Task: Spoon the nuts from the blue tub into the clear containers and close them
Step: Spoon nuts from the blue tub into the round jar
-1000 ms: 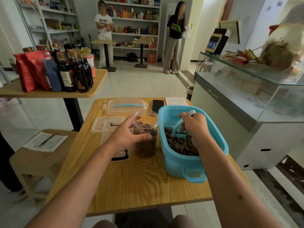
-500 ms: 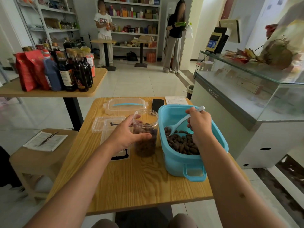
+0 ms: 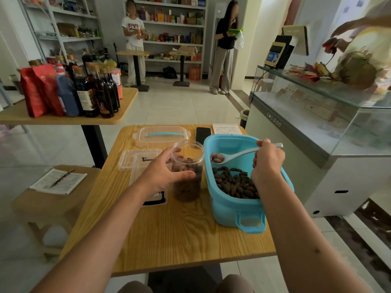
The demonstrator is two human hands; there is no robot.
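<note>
- Your right hand (image 3: 267, 160) grips the spoon (image 3: 234, 155); its nuts (image 3: 217, 158), heaped over the tub (image 3: 249, 210), could roll off onto the tabletop (image 3: 179, 235).
- Your left hand (image 3: 164, 176) wraps the jar (image 3: 187, 170); its narrow mouth invites spills.

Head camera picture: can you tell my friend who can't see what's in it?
A person's right hand holds a white spoon with a few nuts over a blue tub of nuts, while the left hand grips an open clear jar, partly filled with nuts. They stand on a wooden table in a shop, with a clear lid behind the jar.
</note>
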